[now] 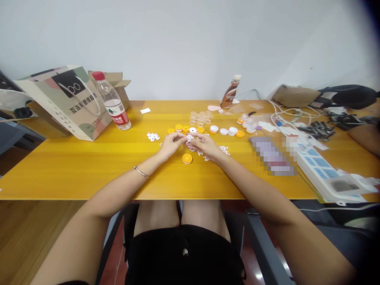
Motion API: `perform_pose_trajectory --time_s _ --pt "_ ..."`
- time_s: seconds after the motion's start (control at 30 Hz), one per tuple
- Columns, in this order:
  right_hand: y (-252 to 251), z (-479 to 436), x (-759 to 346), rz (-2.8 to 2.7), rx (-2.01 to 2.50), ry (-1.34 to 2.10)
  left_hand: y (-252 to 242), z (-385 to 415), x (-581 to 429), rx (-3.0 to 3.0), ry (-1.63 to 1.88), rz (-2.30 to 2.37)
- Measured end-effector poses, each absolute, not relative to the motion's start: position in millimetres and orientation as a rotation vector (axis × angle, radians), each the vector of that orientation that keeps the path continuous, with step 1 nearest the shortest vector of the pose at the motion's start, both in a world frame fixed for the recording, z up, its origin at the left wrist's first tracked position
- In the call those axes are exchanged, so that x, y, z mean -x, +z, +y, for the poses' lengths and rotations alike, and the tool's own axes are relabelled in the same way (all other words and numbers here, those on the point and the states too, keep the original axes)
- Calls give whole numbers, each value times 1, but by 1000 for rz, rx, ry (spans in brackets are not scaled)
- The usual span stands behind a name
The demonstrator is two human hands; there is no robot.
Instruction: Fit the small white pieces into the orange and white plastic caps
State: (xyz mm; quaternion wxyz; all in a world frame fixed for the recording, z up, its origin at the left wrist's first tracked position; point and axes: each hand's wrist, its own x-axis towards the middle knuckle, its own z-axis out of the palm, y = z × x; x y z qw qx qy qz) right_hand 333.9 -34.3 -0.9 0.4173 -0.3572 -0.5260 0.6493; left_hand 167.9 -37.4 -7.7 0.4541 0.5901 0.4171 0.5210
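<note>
Both my hands meet over the middle of the table. Between the fingertips of my left hand [172, 144] and my right hand [208, 145] is a small white piece with cut-out holes [189, 138]; both hands pinch it. Just below them on the table sits an orange round cup-like part [187, 158]. Similar white cut-out pieces [224, 150] lie by my right hand, some partly hidden under it. A small pile of white round pieces [153, 136] lies to the left. Behind my hands runs a row of orange and white round parts [192, 130].
Clear plastic cups [201, 118] stand behind the row. At left are a water bottle [114, 103], a paper bag [71, 103] and a cardboard box [123, 85]. A brown drink bottle [230, 93], a blurred-out flat object [271, 156], a white power strip [322, 168] and cables occupy the right.
</note>
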Motion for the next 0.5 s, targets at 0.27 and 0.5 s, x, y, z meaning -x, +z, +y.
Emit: perform_pose_trajectory --time_s 0.27,0.5 --pt "-4 -35 -333 -1349 867 1601 -9 -40 -172 -1457 1314 1079" --pt "-8 -30 -334 -1392 886 1558 -8 -42 -172 -1461 1325 1118"
